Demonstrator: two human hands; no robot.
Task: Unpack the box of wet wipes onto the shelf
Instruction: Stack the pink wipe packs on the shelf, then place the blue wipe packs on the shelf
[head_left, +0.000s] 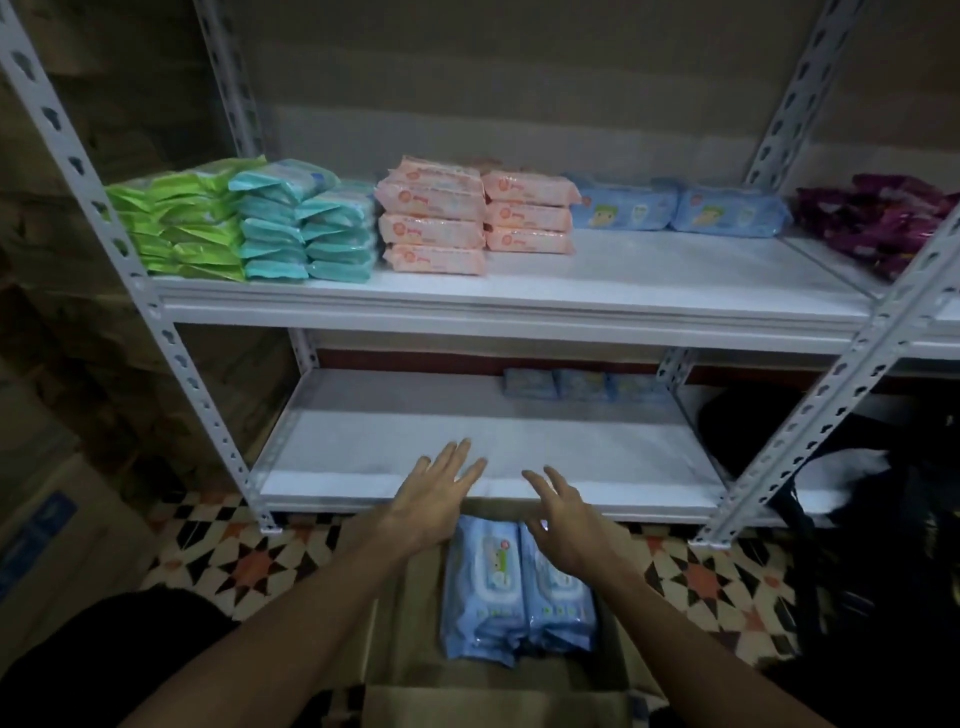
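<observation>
1. Box (405, 639): cardboard, open at the top, sitting on the patterned floor (218, 551) just in front of the shelf unit, between the person's forearms.
2. Blue wipe packs (498, 587): two are showing, lying side by side and touching inside the box, with their flap lids facing up. Whether more are lying beneath them cannot be told.
3. Left hand (441, 493): hovering over the far edge of the box, fingers straight and fanned wide, holding nothing.
4. Right hand (561, 519): hovering above the right-hand pack, fingers spread and slightly bent, holding nothing. Contact with the pack is not showing.
5. Lower shelf (363, 441): a white board, bare at the front, with a row of small blue packs (582, 384) sitting at the back right.
6. Upper shelf (649, 280): carrying green stacks (176, 223), teal stacks (301, 228), pink stacks (467, 218) and two blue packs (675, 208).
7. Handling, judged: the packs are looking soft and yielding, fairly weighty for their size, and their film wrap is probably slippery.
8. Hold, judged: pressing both packs together from their outer long sides, one hand on each, is looking safest. Pulling on a flap lid or an end seam is risking a tear.
</observation>
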